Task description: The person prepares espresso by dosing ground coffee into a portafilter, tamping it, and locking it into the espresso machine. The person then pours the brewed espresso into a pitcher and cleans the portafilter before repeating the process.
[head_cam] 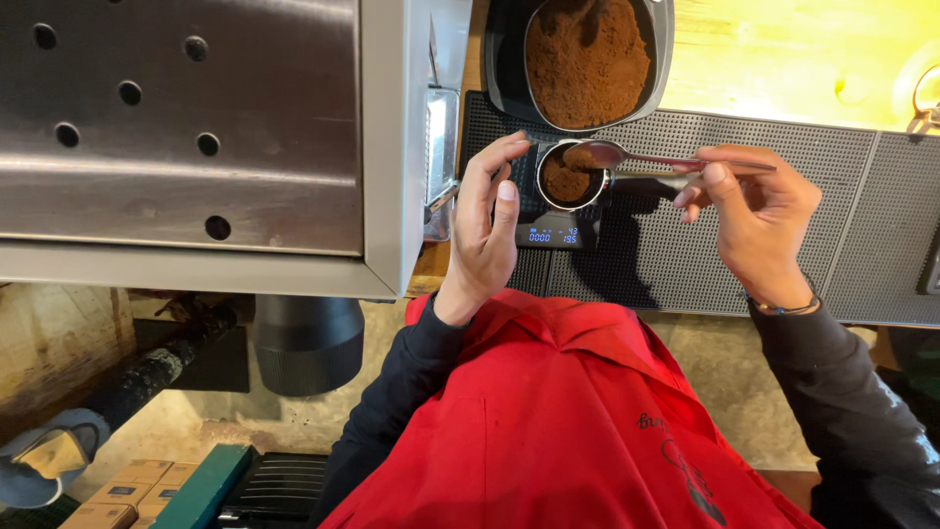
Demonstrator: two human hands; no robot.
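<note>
A metal portafilter basket [568, 179] half full of brown ground coffee sits on a small black scale [551, 233] with a lit blue display. My right hand [759, 220] holds a long metal spoon [636, 157] by its handle, the bowl with some grounds over the basket's rim. My left hand [487, 230] rests beside the basket on its left, fingers slightly curled, the fingertips close to or touching the rim. Just beyond the basket stands a dark container [587, 61] full of ground coffee.
A black rubber mat [685, 255] covers the counter under the scale. A big steel machine top [186, 137] with round holes fills the left. Below are a black cylinder [308, 343], cardboard boxes [127, 490] and my red apron [568, 421].
</note>
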